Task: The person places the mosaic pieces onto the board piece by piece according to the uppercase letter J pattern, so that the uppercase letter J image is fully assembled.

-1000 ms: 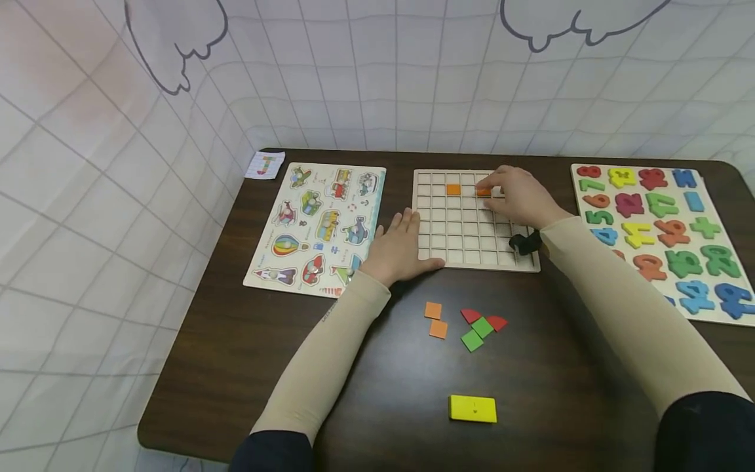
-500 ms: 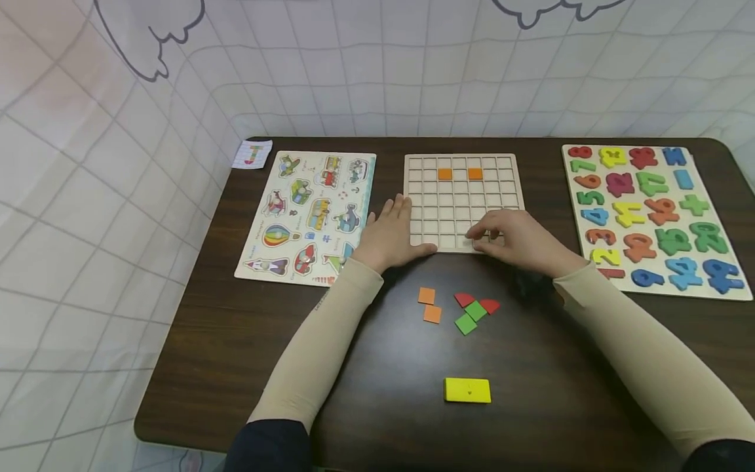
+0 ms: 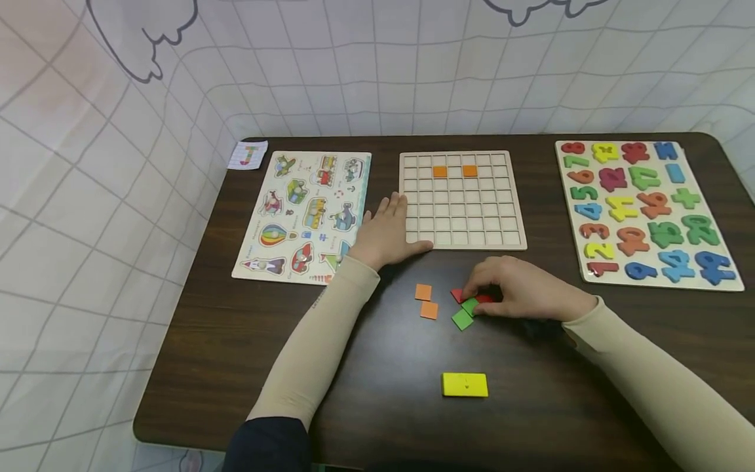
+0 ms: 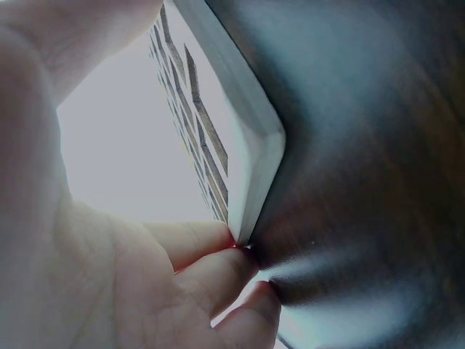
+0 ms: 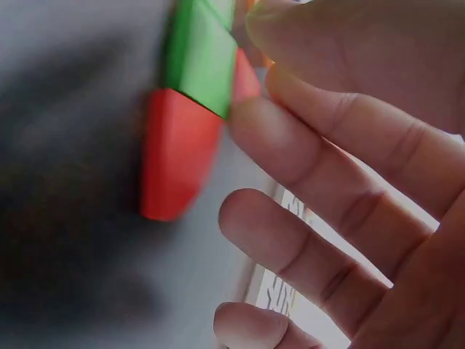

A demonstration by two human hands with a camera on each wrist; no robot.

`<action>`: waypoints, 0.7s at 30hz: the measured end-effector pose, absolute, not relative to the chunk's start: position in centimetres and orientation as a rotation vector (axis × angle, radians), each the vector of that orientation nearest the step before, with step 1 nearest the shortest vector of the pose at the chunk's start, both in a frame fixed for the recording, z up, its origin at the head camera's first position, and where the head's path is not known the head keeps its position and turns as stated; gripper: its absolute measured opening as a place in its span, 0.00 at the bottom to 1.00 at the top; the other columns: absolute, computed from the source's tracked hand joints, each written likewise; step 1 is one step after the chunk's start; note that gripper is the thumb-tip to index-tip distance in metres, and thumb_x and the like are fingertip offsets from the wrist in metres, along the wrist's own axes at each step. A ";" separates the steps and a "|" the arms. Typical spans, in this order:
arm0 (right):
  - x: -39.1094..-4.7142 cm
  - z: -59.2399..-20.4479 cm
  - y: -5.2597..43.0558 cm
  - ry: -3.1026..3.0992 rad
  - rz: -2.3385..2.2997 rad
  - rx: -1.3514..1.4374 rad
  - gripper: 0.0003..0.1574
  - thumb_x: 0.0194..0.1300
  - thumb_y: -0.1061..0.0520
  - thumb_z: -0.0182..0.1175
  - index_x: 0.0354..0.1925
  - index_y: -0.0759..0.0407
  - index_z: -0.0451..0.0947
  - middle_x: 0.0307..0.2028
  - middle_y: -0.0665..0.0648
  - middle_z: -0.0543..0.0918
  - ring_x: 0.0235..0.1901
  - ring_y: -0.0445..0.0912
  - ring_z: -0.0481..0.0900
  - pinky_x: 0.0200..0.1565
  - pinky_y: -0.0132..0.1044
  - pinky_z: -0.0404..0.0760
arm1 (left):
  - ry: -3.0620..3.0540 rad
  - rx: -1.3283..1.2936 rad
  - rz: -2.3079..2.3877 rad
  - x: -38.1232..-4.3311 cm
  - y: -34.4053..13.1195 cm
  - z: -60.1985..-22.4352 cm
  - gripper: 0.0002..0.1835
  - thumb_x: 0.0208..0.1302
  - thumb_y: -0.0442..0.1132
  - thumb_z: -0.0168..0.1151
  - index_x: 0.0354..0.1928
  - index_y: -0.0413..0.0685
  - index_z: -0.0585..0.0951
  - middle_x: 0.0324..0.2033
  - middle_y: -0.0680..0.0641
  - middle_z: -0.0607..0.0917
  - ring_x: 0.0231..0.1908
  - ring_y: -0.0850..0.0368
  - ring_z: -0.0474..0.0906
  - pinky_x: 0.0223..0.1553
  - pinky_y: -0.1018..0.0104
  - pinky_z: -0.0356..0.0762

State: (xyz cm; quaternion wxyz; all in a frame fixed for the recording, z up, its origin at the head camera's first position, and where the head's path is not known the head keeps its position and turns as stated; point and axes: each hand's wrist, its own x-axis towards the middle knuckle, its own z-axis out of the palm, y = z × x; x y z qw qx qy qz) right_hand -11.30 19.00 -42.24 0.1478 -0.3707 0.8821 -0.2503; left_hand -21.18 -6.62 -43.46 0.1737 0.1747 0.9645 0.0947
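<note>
My left hand [image 3: 386,233] rests with straight fingers along the left edge of a pale wooden grid board [image 3: 460,243], its thumb by the near corner. The left wrist view shows fingertips against the board's side [image 4: 254,145]. Two orange square tiles [image 3: 440,172] sit in the board's far cells. My right hand [image 3: 522,288] hovers over a small cluster on the table, fingers loosely bent and spread. Under its fingertips lie two green square tiles [image 3: 463,319] and two red curved tiles [image 5: 178,156], the right-hand red one partly covered. Nothing shows pinched between thumb and fingers.
Two loose orange squares [image 3: 428,310] lie left of the cluster. A yellow block [image 3: 464,385] lies nearer the body. A vehicle picture puzzle [image 3: 301,216] stands left, a number puzzle board [image 3: 649,216] right. A small card [image 3: 248,155] sits at the table's far-left corner.
My right hand has let go of an orange tile in the board's second row and come back towards me, over the red and green tiles. My left hand stays by the board.
</note>
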 end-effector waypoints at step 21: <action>-8.6 -42.6 18.9 2.791 -0.385 -1.180 0.19 0.53 0.50 0.81 0.43 0.48 0.88 0.39 0.45 0.87 0.40 0.40 0.76 0.46 0.42 0.81 | 2.741 0.505 0.266 -21.0 -6.6 -43.6 0.61 0.66 0.77 0.55 0.84 0.44 0.43 0.85 0.43 0.45 0.84 0.46 0.43 0.82 0.42 0.50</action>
